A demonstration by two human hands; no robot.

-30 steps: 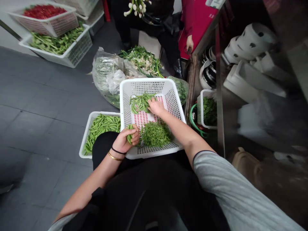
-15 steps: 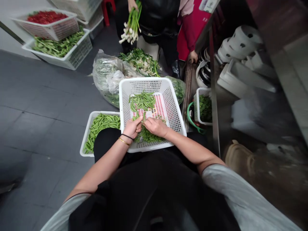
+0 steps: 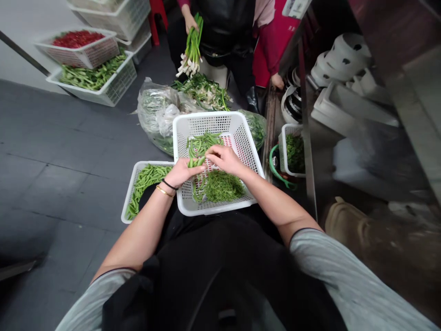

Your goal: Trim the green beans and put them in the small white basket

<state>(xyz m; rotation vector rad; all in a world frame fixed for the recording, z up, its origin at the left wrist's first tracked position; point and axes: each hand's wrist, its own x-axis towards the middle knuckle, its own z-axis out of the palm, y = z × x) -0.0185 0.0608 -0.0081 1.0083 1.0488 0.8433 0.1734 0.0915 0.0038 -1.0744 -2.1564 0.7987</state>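
A white plastic basket (image 3: 253,158) rests on my lap, with a heap of green pea pods (image 3: 200,141) at its far side and a pile of thin green strings and trimmings (image 3: 220,186) at its near side. My left hand (image 3: 182,172) is closed round a few pea pods (image 3: 195,162). My right hand (image 3: 225,158) meets it over the basket, its fingertips pinching the end of one of those pods. A second white basket (image 3: 132,195) on the floor by my left knee holds many more pods.
A person in a black apron stands ahead holding a bunch of spring onions (image 3: 191,46), with more greens (image 3: 203,89) and a plastic bag (image 3: 156,112) on the floor. Stacked baskets of red chillies (image 3: 77,39) and green beans (image 3: 91,76) sit far left. Metal shelving (image 3: 347,92) is at the right.
My right hand left the pod heap and came back to meet the left hand. Both hands then rose a little above the trimmings, holding pods between them.
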